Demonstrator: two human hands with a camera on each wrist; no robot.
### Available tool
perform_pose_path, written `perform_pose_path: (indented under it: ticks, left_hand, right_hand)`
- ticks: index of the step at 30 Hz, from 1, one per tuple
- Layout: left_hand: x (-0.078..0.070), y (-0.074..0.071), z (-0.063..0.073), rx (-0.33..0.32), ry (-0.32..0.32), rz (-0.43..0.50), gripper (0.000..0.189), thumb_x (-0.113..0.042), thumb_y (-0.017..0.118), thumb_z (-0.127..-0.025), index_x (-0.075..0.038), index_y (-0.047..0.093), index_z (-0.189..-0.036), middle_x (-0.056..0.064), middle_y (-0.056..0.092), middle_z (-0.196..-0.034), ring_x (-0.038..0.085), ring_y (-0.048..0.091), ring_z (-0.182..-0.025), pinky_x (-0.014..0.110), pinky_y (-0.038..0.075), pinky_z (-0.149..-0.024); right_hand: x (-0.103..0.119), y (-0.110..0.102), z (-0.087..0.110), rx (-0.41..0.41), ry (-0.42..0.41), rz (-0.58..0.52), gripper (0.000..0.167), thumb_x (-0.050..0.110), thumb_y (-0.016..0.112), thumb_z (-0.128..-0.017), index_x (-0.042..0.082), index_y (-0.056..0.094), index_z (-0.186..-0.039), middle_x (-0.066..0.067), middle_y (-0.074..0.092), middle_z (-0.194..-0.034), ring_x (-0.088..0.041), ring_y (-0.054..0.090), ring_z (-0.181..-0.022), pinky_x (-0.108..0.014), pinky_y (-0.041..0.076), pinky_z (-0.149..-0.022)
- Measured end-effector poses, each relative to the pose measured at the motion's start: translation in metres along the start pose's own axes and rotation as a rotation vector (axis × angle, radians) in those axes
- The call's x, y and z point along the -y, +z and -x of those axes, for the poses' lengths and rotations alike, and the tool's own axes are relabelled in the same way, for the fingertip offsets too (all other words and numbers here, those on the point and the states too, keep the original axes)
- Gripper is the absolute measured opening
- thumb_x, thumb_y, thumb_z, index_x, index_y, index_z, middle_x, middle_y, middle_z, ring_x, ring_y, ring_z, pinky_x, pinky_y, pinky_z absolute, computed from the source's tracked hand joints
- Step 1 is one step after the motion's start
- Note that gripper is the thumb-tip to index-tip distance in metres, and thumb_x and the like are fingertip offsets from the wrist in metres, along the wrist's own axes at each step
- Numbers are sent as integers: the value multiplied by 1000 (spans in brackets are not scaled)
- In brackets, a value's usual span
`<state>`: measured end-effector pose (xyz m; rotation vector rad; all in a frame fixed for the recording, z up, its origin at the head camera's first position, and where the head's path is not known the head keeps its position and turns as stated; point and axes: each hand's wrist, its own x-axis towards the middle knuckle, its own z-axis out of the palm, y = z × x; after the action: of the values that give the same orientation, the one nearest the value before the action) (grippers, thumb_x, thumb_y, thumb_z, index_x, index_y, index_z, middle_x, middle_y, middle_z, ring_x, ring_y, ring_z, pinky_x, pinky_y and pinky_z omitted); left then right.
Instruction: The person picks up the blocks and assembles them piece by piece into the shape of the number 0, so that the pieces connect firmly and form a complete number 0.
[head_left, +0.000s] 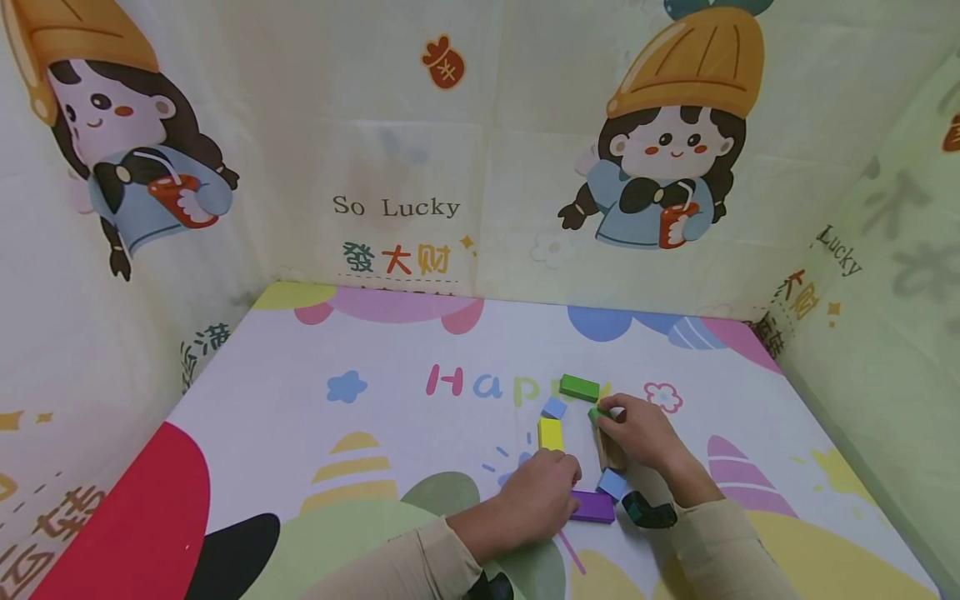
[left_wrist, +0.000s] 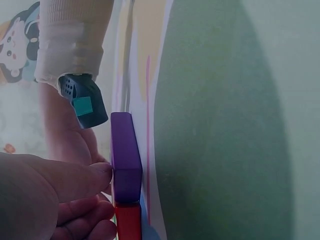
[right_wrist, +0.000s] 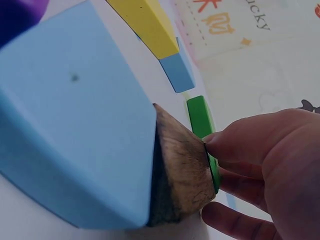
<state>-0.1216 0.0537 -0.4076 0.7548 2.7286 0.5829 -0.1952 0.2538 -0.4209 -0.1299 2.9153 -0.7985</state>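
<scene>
My right hand (head_left: 637, 429) pinches a small green block (right_wrist: 214, 172) at the far end of a brown wooden block (right_wrist: 185, 167). My left hand (head_left: 536, 496) is low over the near left of the block ring, fingers loosely bent. In the left wrist view its thumb (left_wrist: 95, 176) meets the edge of a purple block (left_wrist: 126, 145), and its fingertips (left_wrist: 106, 212) are right at a red block (left_wrist: 128, 220), which the hand hides in the head view. A yellow block (head_left: 550, 433) lies just beyond that hand. A blue block (head_left: 612, 483) sits between the brown and purple ones.
Another green block (head_left: 580, 387) and a second blue block (head_left: 554, 407) form the far side of the ring. The blocks lie on a printed mat (head_left: 247, 467). Patterned cloth walls (head_left: 517, 250) rise at the back and both sides.
</scene>
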Motion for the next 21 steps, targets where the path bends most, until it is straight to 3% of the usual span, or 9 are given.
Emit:
perform_pose_path:
  ticks: [13, 21]
  left_hand:
    - [-1, 0, -1, 4, -11, -17, 23, -30, 77, -90, -16, 66, -104, -8, 55, -86, 8, 50, -87, 21, 46, -79]
    - [0, 1, -1, 8, -14, -12, 23, -31, 77, -89, -17, 67, -105, -8, 56, -87, 8, 50, -88, 21, 47, -79]
  right_hand:
    - [3, -3, 0, -25, 29, -17, 36, 25, 65, -95, 2, 65, -122, -21, 66, -117, -35, 63, -100, -50, 55, -81]
    - [5, -5, -1, -52, -14, -16, 37, 24, 63, -95, 0, 64, -123, -23, 64, -123, -40, 61, -108, -54, 54, -84]
